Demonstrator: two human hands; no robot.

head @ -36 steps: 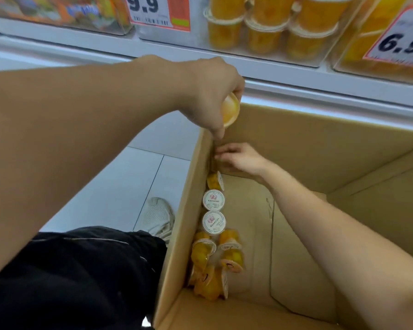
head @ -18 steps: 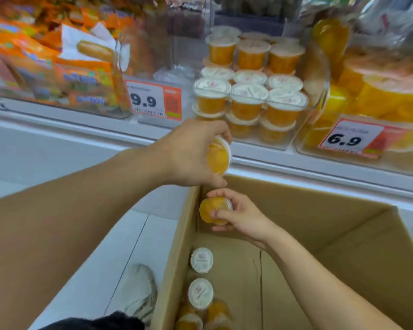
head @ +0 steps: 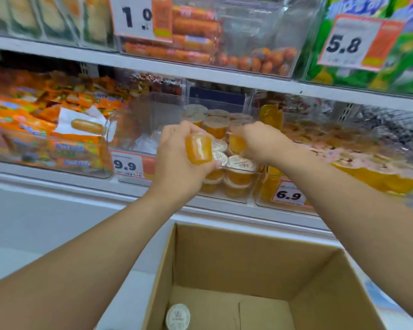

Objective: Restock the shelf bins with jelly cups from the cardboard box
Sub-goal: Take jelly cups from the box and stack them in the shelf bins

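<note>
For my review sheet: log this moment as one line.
left hand holds jelly cup | right hand holds second cup at clear bin | cardboard box below

Cup in my left hand: clear glossy plastic, orange jelly showing through. Cup lids: matt white foil or paper, can't tell which. Bin: clear shiny plastic. Box: matt brown cardboard. Tags: printed paper. Shelf: smooth white.

Cardboard box below shelf bin, one jelly cup inside.
</note>
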